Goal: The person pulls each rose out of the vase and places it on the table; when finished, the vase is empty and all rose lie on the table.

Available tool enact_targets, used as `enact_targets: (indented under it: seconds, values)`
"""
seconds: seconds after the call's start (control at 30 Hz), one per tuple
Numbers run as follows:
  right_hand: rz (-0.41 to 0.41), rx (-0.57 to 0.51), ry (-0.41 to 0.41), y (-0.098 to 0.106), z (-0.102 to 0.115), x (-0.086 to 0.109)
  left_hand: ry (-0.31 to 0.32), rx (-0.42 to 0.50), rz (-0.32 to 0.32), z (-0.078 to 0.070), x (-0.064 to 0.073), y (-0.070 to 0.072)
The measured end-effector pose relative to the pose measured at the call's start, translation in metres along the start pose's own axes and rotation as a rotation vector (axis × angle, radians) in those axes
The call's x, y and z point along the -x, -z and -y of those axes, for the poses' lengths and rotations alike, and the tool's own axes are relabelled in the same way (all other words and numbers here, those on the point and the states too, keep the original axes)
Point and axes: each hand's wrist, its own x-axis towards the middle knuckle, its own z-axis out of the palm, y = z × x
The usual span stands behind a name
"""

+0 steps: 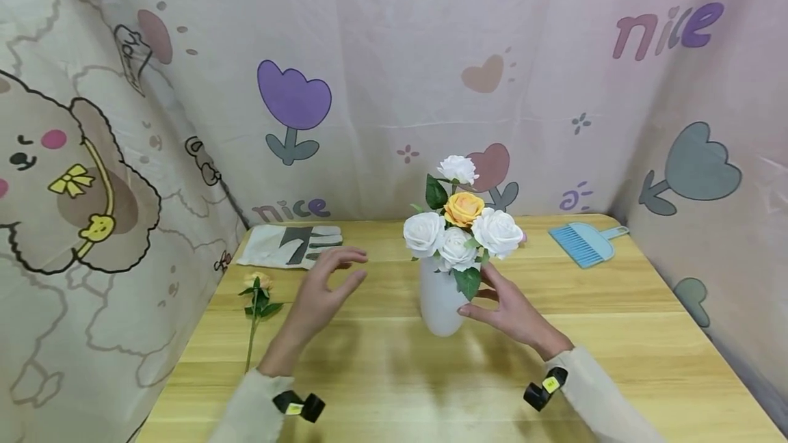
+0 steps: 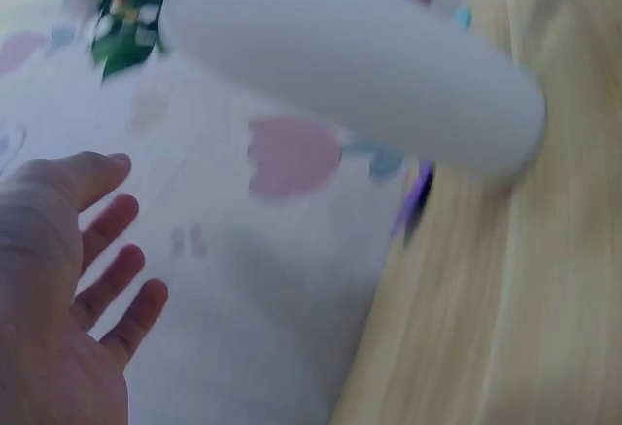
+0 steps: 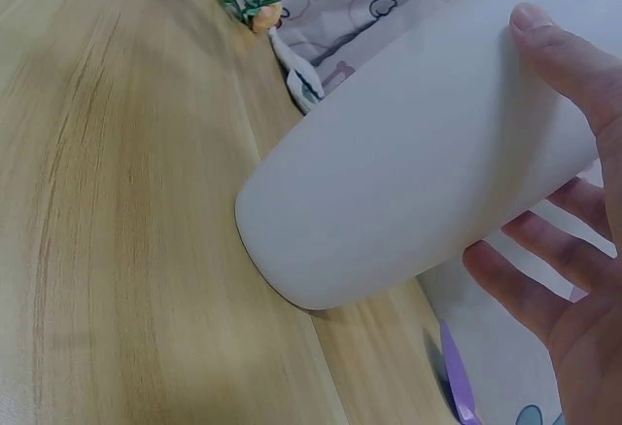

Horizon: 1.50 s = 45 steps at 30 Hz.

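Observation:
A white vase (image 1: 440,303) stands upright on the wooden table, filled with several white roses (image 1: 497,232) and one yellow rose (image 1: 464,209) with green leaves. My right hand (image 1: 507,306) holds the vase from its right side. In the right wrist view its thumb (image 3: 559,51) lies along the vase wall (image 3: 389,172), with the other fingers curving behind. To the left of the vase, my left hand (image 1: 323,296) hovers with fingers apart and nothing in it. The left wrist view shows a gap between that hand (image 2: 73,250) and the vase (image 2: 360,65).
A single yellow flower (image 1: 255,306) lies at the table's left, beside my left forearm. Behind it is a white and grey glove (image 1: 289,246). A blue dustpan with a brush (image 1: 585,243) lies at the back right. Part of a purple object (image 3: 457,371) shows near the back edge.

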Motion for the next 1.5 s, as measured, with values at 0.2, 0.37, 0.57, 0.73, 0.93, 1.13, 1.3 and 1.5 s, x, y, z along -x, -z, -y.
enact_targets:
  seconds: [0.2, 0.37, 0.57, 0.73, 0.93, 1.13, 1.3, 1.5]
  values:
    - [0.002, 0.001, -0.015, -0.001, -0.001, 0.001, -0.078, 0.148, 0.043, -0.029, -0.022, -0.034]
    - [-0.001, 0.003, -0.020, 0.000, -0.002, 0.003, -0.139, 0.190, 0.089, -0.047, -0.036, -0.054]
    - [-0.004, 0.012, -0.016, 0.001, -0.002, 0.004, -0.198, 0.185, 0.125, -0.058, -0.044, -0.073]
    - [-0.010, 0.018, -0.005, 0.001, -0.002, 0.005, -0.234, 0.141, 0.136, -0.060, -0.046, -0.080]
    - [-0.011, 0.020, -0.004, 0.001, -0.002, 0.005, -0.303, 0.078, -0.001, -0.065, -0.055, -0.074]
    - [-0.020, 0.010, -0.008, 0.001, -0.003, 0.005, -0.326, 0.180, -0.162, -0.078, -0.067, -0.069]
    - [-0.012, 0.012, -0.010, 0.000, -0.003, 0.003, -0.311, 0.275, -0.309, -0.089, -0.075, -0.057]
    - [-0.013, 0.011, -0.012, 0.000, 0.000, 0.002, -0.341, 0.454, -0.486, -0.103, -0.087, -0.017]
